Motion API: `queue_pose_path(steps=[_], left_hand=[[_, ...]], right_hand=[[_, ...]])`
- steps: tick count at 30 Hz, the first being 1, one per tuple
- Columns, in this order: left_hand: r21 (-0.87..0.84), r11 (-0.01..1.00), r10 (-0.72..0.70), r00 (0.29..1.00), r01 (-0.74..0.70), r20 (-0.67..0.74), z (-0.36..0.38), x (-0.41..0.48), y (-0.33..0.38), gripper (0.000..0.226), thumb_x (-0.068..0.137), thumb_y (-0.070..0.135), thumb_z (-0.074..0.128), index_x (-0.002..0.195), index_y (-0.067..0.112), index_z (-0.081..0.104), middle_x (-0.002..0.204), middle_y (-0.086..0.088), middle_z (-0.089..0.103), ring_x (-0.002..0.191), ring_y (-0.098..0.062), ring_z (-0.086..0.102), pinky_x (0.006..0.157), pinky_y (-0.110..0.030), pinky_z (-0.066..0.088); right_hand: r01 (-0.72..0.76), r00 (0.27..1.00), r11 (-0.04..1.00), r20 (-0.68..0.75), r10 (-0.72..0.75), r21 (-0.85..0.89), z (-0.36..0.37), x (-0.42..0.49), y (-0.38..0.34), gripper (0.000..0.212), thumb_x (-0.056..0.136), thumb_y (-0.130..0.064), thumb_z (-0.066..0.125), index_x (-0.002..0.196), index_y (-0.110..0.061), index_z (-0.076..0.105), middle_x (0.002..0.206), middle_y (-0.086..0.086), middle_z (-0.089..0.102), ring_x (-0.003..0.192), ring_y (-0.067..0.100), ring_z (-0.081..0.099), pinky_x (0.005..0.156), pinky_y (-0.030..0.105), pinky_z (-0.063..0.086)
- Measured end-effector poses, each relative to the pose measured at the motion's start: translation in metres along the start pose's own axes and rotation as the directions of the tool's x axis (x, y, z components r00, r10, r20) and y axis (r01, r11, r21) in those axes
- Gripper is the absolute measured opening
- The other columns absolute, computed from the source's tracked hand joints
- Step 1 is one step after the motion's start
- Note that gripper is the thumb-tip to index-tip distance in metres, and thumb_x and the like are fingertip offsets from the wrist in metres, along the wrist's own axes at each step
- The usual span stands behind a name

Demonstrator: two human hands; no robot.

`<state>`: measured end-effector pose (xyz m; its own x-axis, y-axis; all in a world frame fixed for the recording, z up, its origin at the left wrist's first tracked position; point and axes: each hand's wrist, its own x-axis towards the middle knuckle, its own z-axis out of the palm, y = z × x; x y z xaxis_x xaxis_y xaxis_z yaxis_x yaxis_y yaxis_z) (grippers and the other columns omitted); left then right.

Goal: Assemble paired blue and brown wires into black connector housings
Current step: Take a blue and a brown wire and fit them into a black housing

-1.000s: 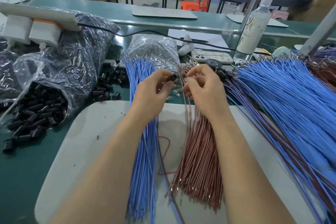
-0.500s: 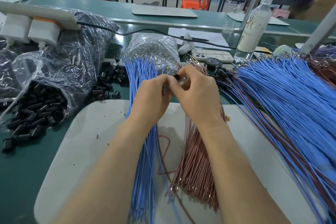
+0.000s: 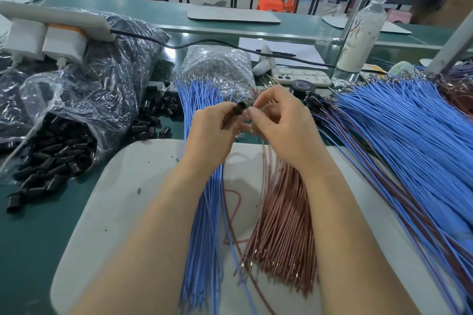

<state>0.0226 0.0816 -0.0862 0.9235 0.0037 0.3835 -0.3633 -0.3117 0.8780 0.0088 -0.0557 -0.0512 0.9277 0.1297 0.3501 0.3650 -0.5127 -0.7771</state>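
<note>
My left hand [image 3: 213, 133] pinches a small black connector housing [image 3: 239, 108] between thumb and fingers, held above the wire bundles. My right hand [image 3: 284, 123] is close beside it, fingertips curled together just right of the housing; whether they pinch a wire end I cannot tell. A bundle of blue wires [image 3: 204, 225] lies under my left forearm on a grey mat [image 3: 115, 212]. A bundle of brown wires [image 3: 284, 225] lies beside it under my right forearm. One blue and one brown wire trail down from my hands between the bundles.
Loose black housings [image 3: 153, 117] lie left of the blue bundle, more spill from a plastic bag [image 3: 64, 146]. A large pile of paired blue and brown wires [image 3: 409, 148] fills the right. A clear bag [image 3: 217, 66], phone [image 3: 299, 75], tape roll [image 3: 303, 87] and bottle [image 3: 363, 25] stand behind.
My hands have drawn slightly apart since half a second ago, when they were pressed together. The black housing now shows at my left fingertips.
</note>
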Motion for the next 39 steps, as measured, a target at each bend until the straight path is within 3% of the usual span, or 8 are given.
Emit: queue_pose_path(steps=[5,11,15,17,20,25,30,39], left_hand=[[0.016,0.999,0.034,0.998,-0.033,-0.053,0.001,0.002,0.000,0.014,0.091,0.006,0.059,0.079,0.009,0.064,0.067,0.005,0.065,0.060,0.008,0.062,0.064,-0.010,0.049],[0.024,0.998,0.066,0.995,-0.064,-0.072,0.001,0.001,-0.001,0.013,0.091,0.006,0.056,0.090,0.012,0.067,0.076,0.000,0.071,0.078,-0.006,0.070,0.080,-0.035,0.057],[0.105,0.989,0.114,0.990,-0.105,-0.086,-0.001,0.002,-0.002,0.016,0.090,0.003,0.055,0.090,0.013,0.068,0.074,0.006,0.069,0.074,-0.002,0.067,0.076,-0.031,0.057],[0.137,0.985,0.120,0.988,-0.106,-0.093,-0.001,0.003,-0.002,0.019,0.090,0.002,0.055,0.085,0.017,0.065,0.069,0.013,0.065,0.069,0.003,0.064,0.072,-0.026,0.055],[0.138,0.986,0.108,0.989,-0.094,-0.098,0.000,0.003,-0.003,0.016,0.092,0.003,0.053,0.086,0.012,0.065,0.073,0.004,0.069,0.075,-0.001,0.068,0.074,-0.027,0.056],[0.163,0.984,0.092,0.990,-0.074,-0.106,0.000,0.003,-0.002,0.017,0.094,0.005,0.050,0.094,0.006,0.067,0.074,-0.001,0.069,0.076,0.003,0.067,0.071,-0.020,0.055],[0.272,0.961,0.068,0.994,-0.040,-0.091,0.000,0.003,-0.001,0.017,0.095,0.015,0.051,0.088,0.009,0.066,0.076,-0.003,0.069,0.079,-0.017,0.069,0.073,-0.039,0.054],[0.410,0.912,0.068,0.995,-0.035,-0.068,-0.002,0.003,0.000,0.022,0.095,0.016,0.046,0.085,0.006,0.064,0.080,-0.013,0.070,0.080,-0.030,0.067,0.071,-0.044,0.052]], right_hand=[[-0.020,1.000,0.971,0.023,0.015,0.239,-0.009,-0.001,-0.004,0.008,0.093,-0.016,0.059,0.092,-0.012,0.052,0.065,0.000,0.070,0.056,0.007,0.062,0.057,0.018,0.048],[0.039,0.998,0.956,-0.057,-0.024,0.292,-0.010,-0.001,-0.011,0.008,0.085,-0.008,0.069,0.086,-0.013,0.063,0.073,-0.003,0.067,0.065,0.002,0.062,0.065,0.018,0.052],[0.009,1.000,0.923,-0.026,0.001,0.385,-0.012,-0.002,-0.015,0.010,0.086,0.002,0.064,0.092,-0.006,0.066,0.079,0.003,0.069,0.069,0.006,0.067,0.067,0.016,0.054],[0.009,0.999,0.932,-0.033,0.003,0.361,-0.011,-0.002,-0.016,0.012,0.087,0.001,0.064,0.098,-0.005,0.065,0.083,0.005,0.070,0.071,0.008,0.069,0.068,0.018,0.054],[0.052,0.997,0.973,-0.075,-0.036,0.226,-0.009,-0.002,-0.016,0.012,0.086,-0.002,0.067,0.096,-0.009,0.066,0.087,0.006,0.071,0.079,0.014,0.069,0.075,0.023,0.056],[0.113,0.985,0.992,-0.135,-0.104,0.056,-0.005,-0.002,-0.014,0.008,0.085,-0.007,0.068,0.091,-0.013,0.070,0.083,-0.004,0.071,0.076,0.003,0.065,0.074,0.012,0.051],[0.134,0.977,0.990,-0.163,-0.138,-0.036,0.000,-0.001,-0.012,0.009,0.083,-0.006,0.069,0.090,-0.012,0.072,0.081,-0.003,0.071,0.075,0.004,0.065,0.076,0.018,0.053],[0.164,0.966,0.974,-0.173,-0.191,-0.160,0.010,0.000,-0.010,0.008,0.082,-0.004,0.067,0.087,-0.009,0.072,0.081,0.003,0.069,0.075,0.016,0.064,0.075,0.037,0.052]])
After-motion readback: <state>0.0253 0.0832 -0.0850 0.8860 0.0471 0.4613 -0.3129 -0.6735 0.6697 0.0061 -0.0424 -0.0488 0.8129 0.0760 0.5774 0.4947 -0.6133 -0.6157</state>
